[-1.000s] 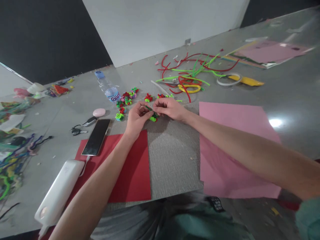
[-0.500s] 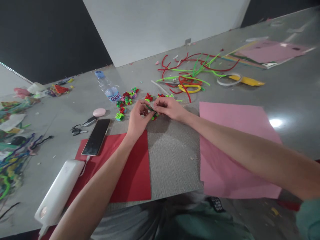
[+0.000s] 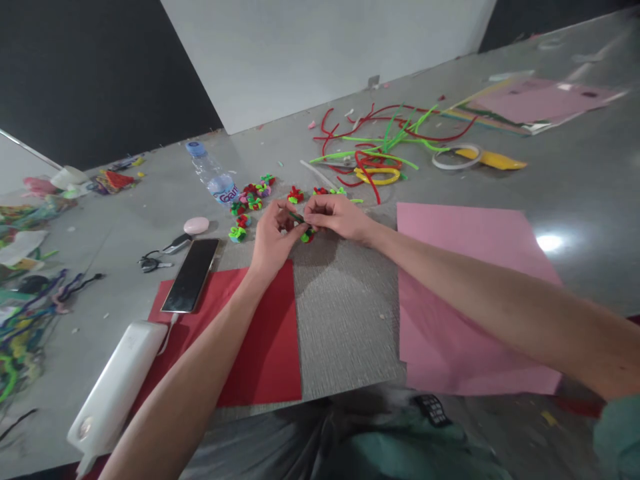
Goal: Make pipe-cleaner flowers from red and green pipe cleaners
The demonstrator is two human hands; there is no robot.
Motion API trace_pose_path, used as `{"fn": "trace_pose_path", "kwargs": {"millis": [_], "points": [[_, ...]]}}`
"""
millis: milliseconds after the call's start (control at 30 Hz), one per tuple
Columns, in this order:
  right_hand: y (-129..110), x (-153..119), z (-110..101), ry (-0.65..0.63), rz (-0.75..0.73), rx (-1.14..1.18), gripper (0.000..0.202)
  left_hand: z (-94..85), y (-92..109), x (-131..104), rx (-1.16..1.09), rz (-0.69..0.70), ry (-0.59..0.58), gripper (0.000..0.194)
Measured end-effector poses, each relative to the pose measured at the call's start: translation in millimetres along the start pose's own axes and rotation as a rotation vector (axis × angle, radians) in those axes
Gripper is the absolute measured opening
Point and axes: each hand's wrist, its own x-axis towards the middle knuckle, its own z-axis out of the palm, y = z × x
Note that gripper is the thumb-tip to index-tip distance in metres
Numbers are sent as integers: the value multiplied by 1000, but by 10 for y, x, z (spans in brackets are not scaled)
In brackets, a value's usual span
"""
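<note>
Head | green piece (image 3: 297,217) | between fingers (image 3: 297,232) of left hand (image 3: 270,237) and right hand (image 3: 341,217)

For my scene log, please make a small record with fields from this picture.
left hand: pinches a dark green piece
right hand: fingers pinch its other end
small colourful pieces: clustered beyond the hands and left
scissors: yellow handles, among red and green stems
phone: partly on red sheet
</note>
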Motion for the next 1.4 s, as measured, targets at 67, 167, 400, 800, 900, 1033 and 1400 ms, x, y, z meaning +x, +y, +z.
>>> {"fn": "trace_pose_path", "kwargs": {"millis": [67, 167, 400, 800, 900, 1033, 1400], "points": [[-6, 0, 5, 9, 3, -5, 31, 5, 1, -7, -48, -32, -8, 34], [-10, 5, 7, 66, 0, -7, 36, 14, -9, -9, -122, -68, 1, 37], [3, -3, 23, 84, 31, -5, 33, -10, -62, 33, -197, -45, 92, 41], [-49, 11, 8, 133, -31, -82, 8, 17, 38, -32, -210, -117, -76, 51], [-60, 7, 10, 139, -31, -94, 9, 22, 49, -37, -227, -130, -112, 55], [-75, -4, 18, 118, -26, -116, 16, 6, 37, -35, -202, -132, -141, 58], [-53, -9, 9, 104, -58, -275, 29, -22, -51, -2, -70, -73, -60, 41]]}}
